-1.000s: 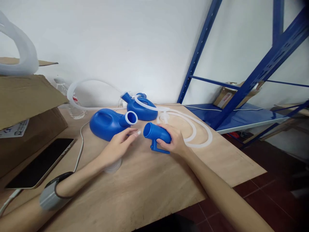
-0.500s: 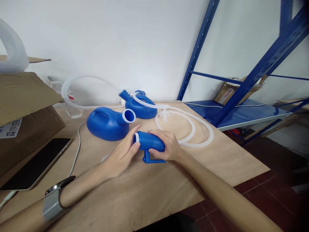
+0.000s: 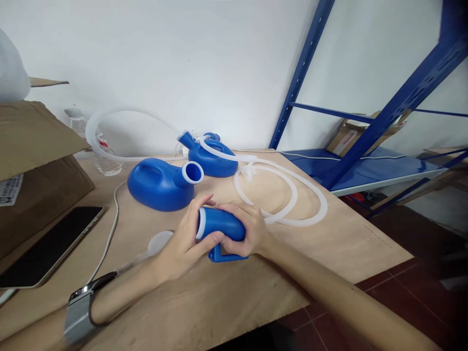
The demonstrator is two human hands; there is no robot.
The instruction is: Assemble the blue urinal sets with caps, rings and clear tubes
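Both hands are on a blue curved plastic piece (image 3: 224,223) with a white ring at its left end and a blue bracket below. My right hand (image 3: 252,229) wraps round its right end. My left hand (image 3: 188,243) grips the ringed end, thumb on the near side and fingers over the far side. Behind my left hand a blue jug (image 3: 157,187) rests on the wooden table (image 3: 351,243), its white-rimmed mouth facing right. Farther back stands a second blue jug (image 3: 212,161). A clear round object (image 3: 160,242) lies beside my left forearm.
A translucent hose (image 3: 321,202) coils at the right, and another loop (image 3: 91,131) arches at the left. Further left are a clear bottle (image 3: 107,163), a cardboard box (image 3: 47,200), a phone (image 3: 51,246) and a white cable (image 3: 116,214). Blue shelving (image 3: 302,73) stands at the right.
The blue piece has moved slightly down and left, with its white ring more in view. My left hand now wraps further round that end. More of the clear round object shows.
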